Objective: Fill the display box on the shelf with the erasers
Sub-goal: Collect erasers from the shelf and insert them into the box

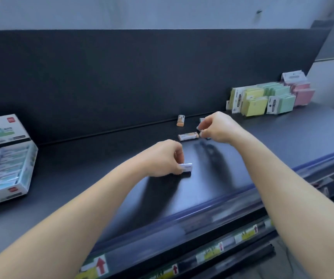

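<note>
The white and teal display box point(24, 178) stands open at the far left of the dark shelf point(101, 168), with rows of erasers inside. My left hand point(165, 158) pinches a white-sleeved eraser point(187, 168) that rests on the shelf. Further back, my right hand point(218, 126) closes its fingertips on a dark eraser point(198, 129), mostly hidden by the fingers. Two orange-ended erasers lie loose: one point(188, 136) just left of my right hand, another point(181, 120) near the back panel. A further small eraser point(202, 119) peeks out behind my right hand.
Packs of yellow, green and pink sticky notes point(267, 97) stand at the back right of the shelf. A dark back panel point(121, 77) closes the shelf behind. Price labels with red arrows point(100, 265) run along the front rail below.
</note>
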`<state>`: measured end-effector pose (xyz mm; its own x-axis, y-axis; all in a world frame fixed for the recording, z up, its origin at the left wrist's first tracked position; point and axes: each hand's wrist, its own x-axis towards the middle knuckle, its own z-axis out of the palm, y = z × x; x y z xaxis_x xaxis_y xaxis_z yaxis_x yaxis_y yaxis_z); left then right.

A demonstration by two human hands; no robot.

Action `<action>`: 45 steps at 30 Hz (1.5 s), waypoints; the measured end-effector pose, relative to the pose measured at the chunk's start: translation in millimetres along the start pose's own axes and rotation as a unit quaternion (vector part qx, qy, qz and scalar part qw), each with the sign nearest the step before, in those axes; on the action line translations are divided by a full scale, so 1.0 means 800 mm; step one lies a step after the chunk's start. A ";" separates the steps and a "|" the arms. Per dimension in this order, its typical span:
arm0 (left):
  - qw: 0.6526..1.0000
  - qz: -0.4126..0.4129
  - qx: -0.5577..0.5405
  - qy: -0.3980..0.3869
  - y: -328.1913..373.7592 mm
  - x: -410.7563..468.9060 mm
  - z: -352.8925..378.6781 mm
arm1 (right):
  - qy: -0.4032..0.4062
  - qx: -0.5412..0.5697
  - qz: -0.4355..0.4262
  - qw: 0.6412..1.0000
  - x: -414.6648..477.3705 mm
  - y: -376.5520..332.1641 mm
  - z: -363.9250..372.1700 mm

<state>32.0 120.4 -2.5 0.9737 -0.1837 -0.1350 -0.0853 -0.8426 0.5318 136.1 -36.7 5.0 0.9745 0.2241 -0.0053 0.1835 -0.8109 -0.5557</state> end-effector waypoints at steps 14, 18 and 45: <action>0.977 -0.130 -0.130 0.110 -0.056 -0.054 -0.044 | -0.113 -0.195 -0.106 0.968 0.032 -0.071 0.051; 0.969 -0.145 -0.141 0.144 -0.076 -0.085 -0.054 | -0.118 -0.134 -0.144 0.973 0.025 -0.107 0.071; 0.845 -0.227 -0.305 0.375 -0.277 -0.313 -0.160 | -0.226 0.120 -0.293 0.921 -0.085 -0.394 0.216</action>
<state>-165.8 417.7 20.2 0.7564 0.6541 0.0068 0.2345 -0.2810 0.9306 -9.9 296.9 36.6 0.5537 0.8318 0.0389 0.5744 -0.3477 -0.7411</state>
